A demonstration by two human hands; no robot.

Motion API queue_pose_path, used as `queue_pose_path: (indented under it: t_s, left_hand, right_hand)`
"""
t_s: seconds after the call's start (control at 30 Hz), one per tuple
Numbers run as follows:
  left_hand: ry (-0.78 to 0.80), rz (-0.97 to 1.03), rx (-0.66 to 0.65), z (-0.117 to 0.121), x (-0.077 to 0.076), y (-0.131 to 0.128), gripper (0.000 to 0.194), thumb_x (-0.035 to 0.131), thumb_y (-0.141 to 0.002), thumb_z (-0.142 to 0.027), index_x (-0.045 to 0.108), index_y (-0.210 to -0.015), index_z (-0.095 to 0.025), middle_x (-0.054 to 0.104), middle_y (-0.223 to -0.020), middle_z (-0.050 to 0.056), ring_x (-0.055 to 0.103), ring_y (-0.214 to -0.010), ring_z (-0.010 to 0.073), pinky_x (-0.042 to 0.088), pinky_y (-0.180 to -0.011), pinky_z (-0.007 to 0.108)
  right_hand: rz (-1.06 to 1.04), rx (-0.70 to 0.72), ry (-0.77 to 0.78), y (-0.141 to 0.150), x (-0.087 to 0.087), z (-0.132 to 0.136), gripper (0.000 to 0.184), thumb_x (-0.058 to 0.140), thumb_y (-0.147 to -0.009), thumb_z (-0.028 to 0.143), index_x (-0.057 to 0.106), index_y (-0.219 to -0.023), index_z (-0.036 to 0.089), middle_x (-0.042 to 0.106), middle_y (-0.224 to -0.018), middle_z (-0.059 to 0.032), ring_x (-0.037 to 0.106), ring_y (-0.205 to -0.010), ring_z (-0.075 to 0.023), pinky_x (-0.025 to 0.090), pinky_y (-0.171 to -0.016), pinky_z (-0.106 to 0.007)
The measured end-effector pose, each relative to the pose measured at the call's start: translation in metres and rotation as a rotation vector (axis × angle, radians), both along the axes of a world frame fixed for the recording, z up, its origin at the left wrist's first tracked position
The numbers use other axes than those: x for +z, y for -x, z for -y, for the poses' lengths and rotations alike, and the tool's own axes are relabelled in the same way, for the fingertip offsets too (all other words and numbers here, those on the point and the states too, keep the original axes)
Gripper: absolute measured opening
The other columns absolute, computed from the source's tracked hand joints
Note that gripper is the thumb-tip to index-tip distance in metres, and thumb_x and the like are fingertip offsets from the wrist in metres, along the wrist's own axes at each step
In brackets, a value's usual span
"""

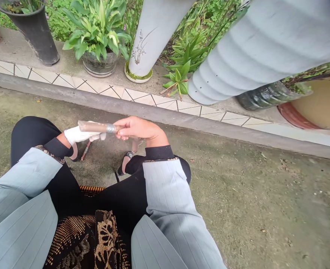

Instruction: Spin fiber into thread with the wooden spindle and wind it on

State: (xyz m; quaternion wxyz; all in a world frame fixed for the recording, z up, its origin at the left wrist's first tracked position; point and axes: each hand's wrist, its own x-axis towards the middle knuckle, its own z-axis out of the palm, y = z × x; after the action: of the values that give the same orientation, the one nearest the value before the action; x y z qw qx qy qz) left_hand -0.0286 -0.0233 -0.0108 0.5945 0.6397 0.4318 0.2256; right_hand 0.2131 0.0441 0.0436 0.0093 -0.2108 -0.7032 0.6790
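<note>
A: Wooden handle (96, 127) is held level above the concrete ground (238, 194), between the person's knees. Round brown shaft, metal ferrule (110, 129) near the right end.

B: Grip?

A: Left hand (79, 135), in a white cloth glove, has its fingers wrapped around the handle from below. Right hand (138, 129), bare, pinches the ferrule end with its fingertips pressed together.

B: Risks?

A: The pinch looks light, so the smooth ferrule could slip and the handle drop on the sandalled foot (127, 158) below it. A thin reddish rod (85, 150) lies on the ground under the handle; could roll underfoot.

B: Surroundings?

A: Beyond the handle there's a tiled ledge (103, 86), rough and mossy, with a glass pot of leafy plant (99, 61) and a tall pale vase (150, 37).
</note>
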Motion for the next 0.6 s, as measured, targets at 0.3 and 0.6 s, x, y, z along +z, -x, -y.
queue_pose_path:
  t_s: [0.3, 0.6]
  left_hand:
    - [-0.153, -0.237, -0.177, 0.007, 0.002, -0.011, 0.041, 0.044, -0.093, -0.047, 0.065, -0.083, -0.013, 0.065, -0.076, 0.004, 0.052, -0.061, 0.0099, 0.042, -0.060, 0.020]
    - [-0.246, -0.222, 0.053, 0.012, 0.036, -0.004, 0.039, 0.043, -0.091, -0.045, 0.062, -0.078, -0.013, 0.064, -0.077, 0.005, 0.054, -0.067, 0.0130, 0.044, -0.067, 0.024]
  right_hand:
    - [0.032, -0.917, -0.247, -0.001, -0.016, -0.021, 0.035, 0.057, -0.089, 0.051, 0.058, -0.089, 0.016, 0.060, -0.073, -0.0018, 0.055, -0.062, -0.0098, 0.046, -0.059, -0.021]
    - [0.871, -0.250, -0.714, 0.014, -0.029, -0.013, 0.026, 0.059, -0.087, 0.033, 0.070, -0.103, 0.015, 0.070, -0.106, -0.0153, 0.065, -0.094, -0.0241, 0.044, -0.074, -0.030]
